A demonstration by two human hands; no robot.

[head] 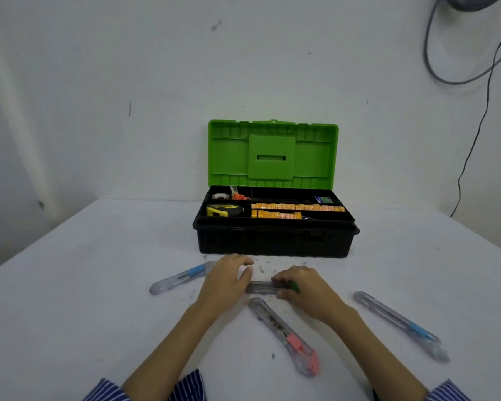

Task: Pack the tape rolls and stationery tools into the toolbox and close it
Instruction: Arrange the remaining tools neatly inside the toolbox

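I had both hands on the green-slider cutter (268,287): my right hand (304,287) closed over its slider end, my left hand (229,280) loosely curled at its tip, with the open toolbox (275,241) just beyond my knuckles. The pink-slider cutter (287,337) lay just below my wrists. I judged the risk was the blade sliding out under my right thumb, or my forearm knocking that pink cutter.
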